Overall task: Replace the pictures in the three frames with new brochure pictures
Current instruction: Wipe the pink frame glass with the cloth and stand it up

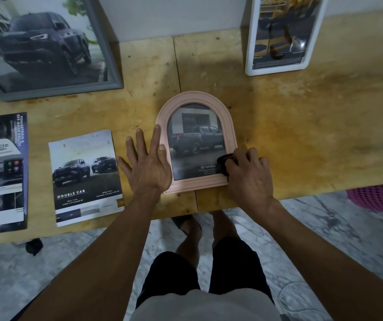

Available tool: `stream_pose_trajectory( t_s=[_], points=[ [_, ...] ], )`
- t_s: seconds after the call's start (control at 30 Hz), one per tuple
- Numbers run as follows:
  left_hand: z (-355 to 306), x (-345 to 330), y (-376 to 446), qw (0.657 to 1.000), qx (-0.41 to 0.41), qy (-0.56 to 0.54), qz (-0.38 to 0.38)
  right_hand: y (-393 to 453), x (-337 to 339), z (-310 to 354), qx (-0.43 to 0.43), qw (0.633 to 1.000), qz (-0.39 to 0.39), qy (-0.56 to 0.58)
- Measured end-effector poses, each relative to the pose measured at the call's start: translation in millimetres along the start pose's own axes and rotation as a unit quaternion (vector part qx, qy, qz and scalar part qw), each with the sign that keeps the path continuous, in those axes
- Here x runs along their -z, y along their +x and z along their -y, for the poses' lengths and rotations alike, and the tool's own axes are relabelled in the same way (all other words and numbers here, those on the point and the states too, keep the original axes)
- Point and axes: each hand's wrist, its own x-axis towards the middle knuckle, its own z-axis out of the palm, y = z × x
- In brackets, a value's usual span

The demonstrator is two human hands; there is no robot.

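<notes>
The marble floor [47, 269] runs beneath a wooden table [301, 135] set against a pale wall [174, 17]. All positions below are given relative to the pink arched frame [228, 126], which lies flat near the table's front edge with a dark pickup picture under its glass.

Far left of the frame and behind it, a large grey frame [107, 89] leans on the wall. Behind and to the right stands a white frame [249, 54]. Left of the pink frame lie two brochure sheets: a "DOUBLE CAB" page [86, 177] and, further left, a purple-edged page [3, 172].

The left hand [147, 166] rests flat, fingers spread wide, with fingertips overlapping the frame's left rim. The right hand [248, 174] sits at the lower right corner, fingers curled around a small dark object [224, 159] held against the glass; what that object is cannot be told.
</notes>
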Motion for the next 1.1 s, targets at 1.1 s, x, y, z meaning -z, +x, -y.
stream_pose_trajectory(
  t_s=[1.1],
  points=[
    [-7,27,5,0.999,0.011,-0.033,0.031,35,13,-32,-0.189,0.977,0.01,0.101]
  ],
)
